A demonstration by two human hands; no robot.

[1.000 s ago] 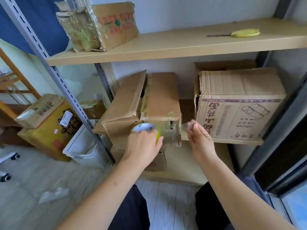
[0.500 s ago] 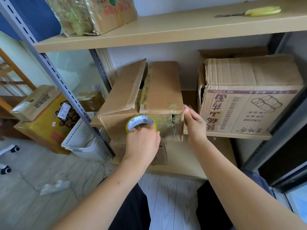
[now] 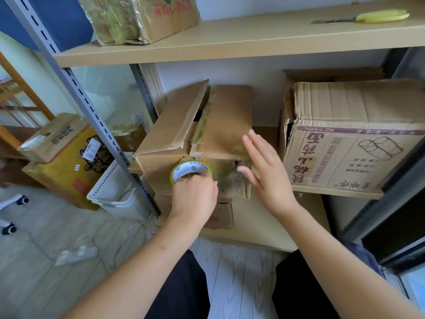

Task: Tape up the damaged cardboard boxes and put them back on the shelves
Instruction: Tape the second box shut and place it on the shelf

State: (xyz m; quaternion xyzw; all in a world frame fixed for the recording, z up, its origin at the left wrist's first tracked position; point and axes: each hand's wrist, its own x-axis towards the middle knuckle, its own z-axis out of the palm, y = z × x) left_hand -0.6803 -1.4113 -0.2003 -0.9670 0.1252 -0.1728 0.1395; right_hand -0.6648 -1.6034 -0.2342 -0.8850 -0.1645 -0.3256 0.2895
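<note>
A worn brown cardboard box point(image 3: 227, 120) stands on the middle shelf point(image 3: 333, 192), its left top flap raised and old tape along the seam. My left hand point(image 3: 195, 199) grips a roll of clear tape point(image 3: 189, 170) held against the box's front face. Shiny tape covers the front right corner of the box. My right hand point(image 3: 264, 173) is flat with straight, spread fingers at that corner, just at the taped edge. A second printed cardboard box point(image 3: 351, 137) with a torn left corner stands to the right on the same shelf.
A plastic-wrapped box point(image 3: 140, 17) and a yellow-handled knife point(image 3: 377, 16) lie on the upper shelf point(image 3: 230, 44). A grey slotted upright point(image 3: 92, 111) runs down the left. On the floor left are yellow boxes point(image 3: 62, 157), a white basket point(image 3: 115, 192) and a power strip point(image 3: 76, 254).
My right hand pulled the tape end to the box's right side, pressed it there, and now has opened flat at the corner. The left hand kept the roll on the front face.
</note>
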